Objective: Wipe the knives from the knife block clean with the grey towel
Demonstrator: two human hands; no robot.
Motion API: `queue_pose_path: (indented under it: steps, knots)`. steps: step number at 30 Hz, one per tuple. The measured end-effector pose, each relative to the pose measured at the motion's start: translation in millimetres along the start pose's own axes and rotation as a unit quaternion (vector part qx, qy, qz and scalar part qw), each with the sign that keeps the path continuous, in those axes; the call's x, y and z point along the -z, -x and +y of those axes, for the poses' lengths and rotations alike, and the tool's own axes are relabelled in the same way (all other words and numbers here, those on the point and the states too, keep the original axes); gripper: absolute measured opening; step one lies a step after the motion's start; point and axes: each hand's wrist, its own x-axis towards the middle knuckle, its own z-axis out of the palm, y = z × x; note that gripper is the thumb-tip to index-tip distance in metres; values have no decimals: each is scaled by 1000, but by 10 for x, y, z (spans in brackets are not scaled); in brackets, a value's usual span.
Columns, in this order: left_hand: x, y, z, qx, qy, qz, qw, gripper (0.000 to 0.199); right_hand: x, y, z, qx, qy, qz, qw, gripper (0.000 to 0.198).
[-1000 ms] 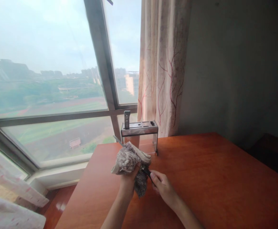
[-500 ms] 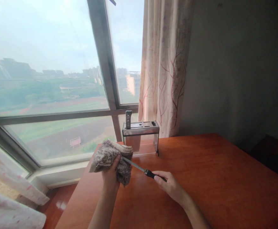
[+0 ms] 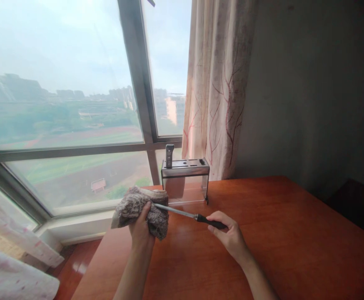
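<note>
My left hand (image 3: 142, 225) is closed round a bunched, fluffy grey-brown cloth (image 3: 132, 208), thumb on top. A sharpening steel (image 3: 182, 212) with a thin metal rod and a black handle reaches into the cloth, its tip hidden there. My right hand (image 3: 230, 235) grips that black handle, fingers wrapped round it, above the table. Just behind the cloth stands a knife block (image 3: 186, 170) with a slotted metal top and clear sides. One knife (image 3: 169, 156) sits upright in its left end, its handle sticking up and its broad blade showing through the clear wall.
The reddish-brown wooden table (image 3: 263, 250) spreads below and to the right of my hands. A large window (image 3: 69, 104) fills the left and back, with a patterned curtain (image 3: 218, 83) beside it. The table's left edge drops to a wooden floor (image 3: 78, 258).
My hands have drawn apart: the left with the cloth shifted left, the right with the handle shifted right and slightly up. More of the rod shows out of the cloth.
</note>
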Motion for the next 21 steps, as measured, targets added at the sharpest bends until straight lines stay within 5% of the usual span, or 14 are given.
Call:
queue_pose_path:
  steps: [8, 16, 21]
  knots:
    - [-26, 19, 45, 8, -7, 1, 1000, 30, 60, 40, 26, -123, -104, 48, 986, 36]
    - [54, 101, 29, 32, -123, -89, 988, 36, 170, -28, 118, -135, -227, 207, 942, 33]
    - [86, 112, -23, 46, -221, -122, 967, 45, 261, -86, 186, -99, -209, 317, 920, 33]
